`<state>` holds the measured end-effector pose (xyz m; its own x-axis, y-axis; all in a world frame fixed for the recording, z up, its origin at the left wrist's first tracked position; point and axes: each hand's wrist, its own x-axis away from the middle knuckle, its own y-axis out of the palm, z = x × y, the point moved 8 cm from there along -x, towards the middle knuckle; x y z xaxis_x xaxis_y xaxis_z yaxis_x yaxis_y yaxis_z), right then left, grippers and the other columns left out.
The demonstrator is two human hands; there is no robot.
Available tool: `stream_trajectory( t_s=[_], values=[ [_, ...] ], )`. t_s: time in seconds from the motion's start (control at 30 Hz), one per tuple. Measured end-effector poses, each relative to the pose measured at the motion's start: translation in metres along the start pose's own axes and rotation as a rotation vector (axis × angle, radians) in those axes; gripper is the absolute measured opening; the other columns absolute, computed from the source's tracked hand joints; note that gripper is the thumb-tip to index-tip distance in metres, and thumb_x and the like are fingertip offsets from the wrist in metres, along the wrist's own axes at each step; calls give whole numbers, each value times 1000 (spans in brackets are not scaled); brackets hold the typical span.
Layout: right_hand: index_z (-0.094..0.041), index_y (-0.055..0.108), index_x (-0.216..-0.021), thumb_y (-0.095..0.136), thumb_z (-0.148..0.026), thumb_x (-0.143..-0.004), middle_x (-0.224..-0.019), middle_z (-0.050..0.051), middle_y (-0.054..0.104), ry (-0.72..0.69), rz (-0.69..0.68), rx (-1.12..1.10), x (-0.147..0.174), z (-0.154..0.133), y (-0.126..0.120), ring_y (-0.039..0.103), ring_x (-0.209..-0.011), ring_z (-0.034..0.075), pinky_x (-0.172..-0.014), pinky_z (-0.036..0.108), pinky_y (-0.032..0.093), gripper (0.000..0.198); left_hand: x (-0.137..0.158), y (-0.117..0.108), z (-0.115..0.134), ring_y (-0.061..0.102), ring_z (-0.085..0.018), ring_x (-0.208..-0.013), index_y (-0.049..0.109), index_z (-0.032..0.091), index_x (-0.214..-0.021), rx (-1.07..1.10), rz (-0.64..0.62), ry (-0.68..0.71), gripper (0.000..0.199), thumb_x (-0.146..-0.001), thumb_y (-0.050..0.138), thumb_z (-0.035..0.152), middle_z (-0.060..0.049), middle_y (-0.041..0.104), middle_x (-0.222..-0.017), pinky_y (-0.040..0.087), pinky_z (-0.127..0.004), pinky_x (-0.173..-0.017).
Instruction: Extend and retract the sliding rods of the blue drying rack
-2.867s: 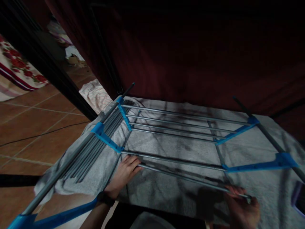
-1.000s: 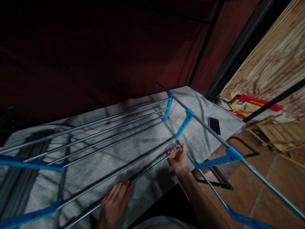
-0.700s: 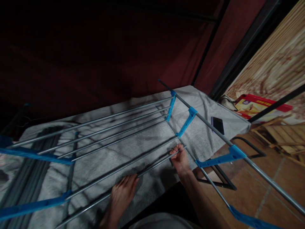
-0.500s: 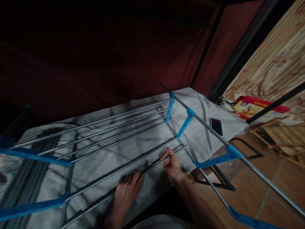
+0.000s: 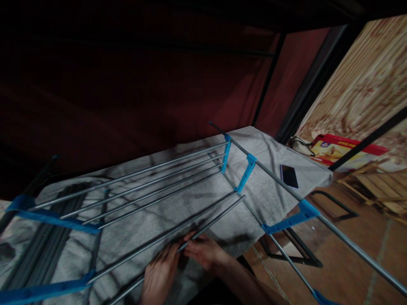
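Fuzzy grey blanket (image 5: 267, 198) underneath; over it, slim cylindrical metal tube (image 5: 219, 218), clasped by left hand (image 5: 160, 271) and right hand (image 5: 205, 253), side by side, far end near angular blue plastic bracket (image 5: 246, 173). Farther out, straight parallel metal rails (image 5: 159, 165), then flat dark rectangular phone (image 5: 289, 176).
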<state>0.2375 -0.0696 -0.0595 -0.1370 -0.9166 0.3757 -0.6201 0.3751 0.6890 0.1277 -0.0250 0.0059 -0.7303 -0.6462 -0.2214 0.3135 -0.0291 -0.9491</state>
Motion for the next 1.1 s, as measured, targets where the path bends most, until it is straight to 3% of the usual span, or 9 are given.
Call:
stream_trajectory(
  t_s=[0.1,0.23,0.3,0.4,0.5,0.67,0.8,0.9,1.1],
  values=[
    [-24,69,-85,88,-51,-64,-95,4,72,-31,-69,42,5,-13,23,68,-94,20,-91,37,51,38,2,-18,-10,74,-18,-77,71,25,-99,13,43,-28,32,-98,38,25,-4,78,-91,54,-27,-68],
    [-25,67,-95,73,-58,-80,-99,4,71,-212,-170,248,17,-57,66,65,-100,21,-95,38,48,36,-1,-47,-20,73,-20,-74,69,25,-94,84,123,-151,30,-94,40,29,-3,77,-85,55,-28,-64],
    [-25,65,-97,66,-58,-86,-95,3,70,-307,-193,348,24,-81,90,64,-97,20,-93,36,48,35,-5,-59,-19,73,-21,-76,69,24,-95,225,158,-234,28,-93,42,32,-3,77,-87,56,-28,-64],
    [-25,62,-107,58,-55,-92,-102,3,69,-417,-254,429,35,-107,129,63,-98,18,-92,34,48,34,-16,-74,-8,74,-23,-87,67,20,-112,511,222,-330,34,-93,46,40,-7,78,-102,60,-31,-74],
    [-26,60,-113,56,-49,-96,-113,3,67,-535,-315,544,49,-124,159,61,-107,18,-99,33,45,29,-29,-87,12,73,-24,-96,62,16,-126,744,312,-327,47,-98,42,46,-11,76,-108,60,-35,-83],
    [-27,62,-113,55,-46,-97,-89,-1,66,-669,-193,704,69,-171,162,63,-86,16,-82,29,50,26,-39,-115,36,64,-26,-114,62,23,-128,654,440,-230,38,-97,53,43,-11,69,-121,54,-41,-96],
    [-26,64,-116,62,-45,-93,-84,-1,64,-879,-36,823,86,-223,156,61,-78,15,-72,27,50,30,-32,-127,48,62,-22,-110,58,25,-129,663,445,-238,37,-94,63,35,-9,66,-117,53,-37,-95],
    [-26,66,-114,63,-42,-93,-89,1,68,-937,-42,1011,89,-221,160,62,-78,16,-71,27,51,28,-27,-126,64,64,-19,-104,61,23,-124,628,424,-182,28,-98,57,31,-8,68,-111,53,-33,-91],
    [-30,68,-118,51,-31,-98,-104,4,72,-1047,-192,1385,85,-164,159,67,-92,20,-78,32,52,26,-18,-90,99,65,-24,-97,68,20,-103,237,239,4,16,-91,60,28,-9,71,-98,52,-39,-90]
  ],
)
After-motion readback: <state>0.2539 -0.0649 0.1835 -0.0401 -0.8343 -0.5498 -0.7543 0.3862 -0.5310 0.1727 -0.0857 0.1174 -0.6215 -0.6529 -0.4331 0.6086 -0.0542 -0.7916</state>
